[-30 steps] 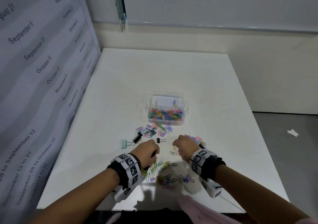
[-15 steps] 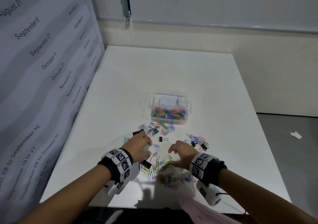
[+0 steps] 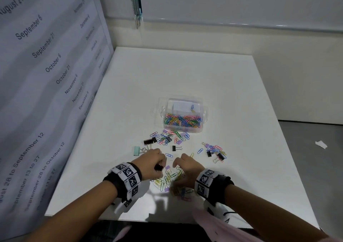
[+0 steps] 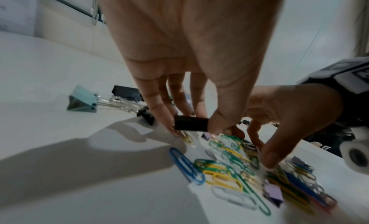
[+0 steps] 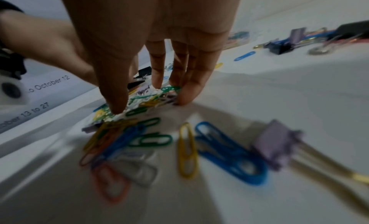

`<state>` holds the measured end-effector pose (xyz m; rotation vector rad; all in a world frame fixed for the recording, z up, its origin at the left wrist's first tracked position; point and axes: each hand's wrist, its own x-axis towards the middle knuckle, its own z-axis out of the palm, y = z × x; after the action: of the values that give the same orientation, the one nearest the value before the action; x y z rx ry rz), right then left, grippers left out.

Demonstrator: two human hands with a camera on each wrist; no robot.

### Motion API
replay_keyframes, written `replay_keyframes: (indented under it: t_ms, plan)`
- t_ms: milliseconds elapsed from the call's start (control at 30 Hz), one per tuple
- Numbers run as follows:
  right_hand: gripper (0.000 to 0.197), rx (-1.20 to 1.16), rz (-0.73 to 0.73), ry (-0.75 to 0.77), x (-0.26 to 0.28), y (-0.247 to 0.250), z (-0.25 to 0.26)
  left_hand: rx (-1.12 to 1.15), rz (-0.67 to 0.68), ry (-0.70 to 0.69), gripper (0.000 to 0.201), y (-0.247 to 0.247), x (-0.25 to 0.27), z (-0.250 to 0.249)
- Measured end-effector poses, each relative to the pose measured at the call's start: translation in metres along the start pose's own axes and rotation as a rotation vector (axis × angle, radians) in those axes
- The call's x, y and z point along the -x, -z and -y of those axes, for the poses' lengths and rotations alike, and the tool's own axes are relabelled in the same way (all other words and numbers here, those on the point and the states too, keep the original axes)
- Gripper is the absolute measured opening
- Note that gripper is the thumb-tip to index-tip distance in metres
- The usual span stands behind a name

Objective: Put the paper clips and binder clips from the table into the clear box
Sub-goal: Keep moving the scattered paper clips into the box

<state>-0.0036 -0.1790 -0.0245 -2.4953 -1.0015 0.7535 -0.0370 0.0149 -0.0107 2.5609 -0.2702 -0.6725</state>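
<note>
Left hand (image 4: 191, 69) pinches a black binder clip (image 4: 191, 122); right hand (image 5: 151, 42), fingers spread, rakes the clips (image 3: 168, 178). Best bunch them tight, then carry to the box (image 3: 182, 128) at twelve o'clock.

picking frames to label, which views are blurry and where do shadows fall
Head view: mostly sharp, hand shadows on the table near its front edge. Left wrist view: black binder clip fairly clear, edges smeared. Right wrist view: near paper clips blurred, broad shadow below the right hand.

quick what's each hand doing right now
Left hand: pinching a black binder clip.
Right hand: fingers spread on the paper clips, gripping nothing yet.
</note>
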Motion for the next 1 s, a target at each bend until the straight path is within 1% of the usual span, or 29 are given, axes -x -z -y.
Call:
replay_keyframes:
  t_ms: [167,233,300,367,500,600,700,800,900,1000]
  plan:
    - [0.067,0.049,0.044,-0.031,-0.005,-0.005,0.020,-0.072,-0.078,0.067,0.021,0.003,0.004,0.011]
    - [0.064,0.035,0.062,-0.027,-0.006,-0.005,0.021,-0.118,-0.088,0.074,0.030,0.002,0.007,0.012]
    - [0.056,0.018,0.112,-0.043,-0.007,-0.001,0.017,-0.142,-0.090,0.046,0.042,-0.001,0.012,0.009]
    - [0.045,-0.013,0.148,-0.068,-0.010,0.006,0.013,-0.117,-0.049,-0.009,0.050,-0.005,0.015,0.004]
    - [0.027,-0.056,0.162,-0.171,-0.013,0.019,0.004,-0.067,0.109,-0.050,0.062,-0.020,0.019,-0.004]
    - [0.021,-0.089,0.151,-0.227,-0.012,0.028,-0.003,-0.084,0.106,-0.047,0.058,-0.032,0.020,-0.007]
    - [0.019,-0.151,0.127,-0.261,-0.011,0.037,-0.011,-0.011,0.045,-0.033,0.052,-0.039,0.017,-0.010]
    - [0.016,-0.210,0.080,-0.300,-0.009,0.045,-0.021,0.023,-0.023,-0.025,0.041,-0.041,0.009,-0.015]
    - [0.016,-0.220,0.030,-0.342,-0.008,0.056,-0.027,-0.031,-0.074,-0.028,0.028,-0.039,-0.003,-0.020]
    - [0.015,-0.258,-0.055,-0.378,-0.010,0.074,-0.031,-0.146,-0.068,-0.068,0.022,-0.039,-0.017,-0.023]
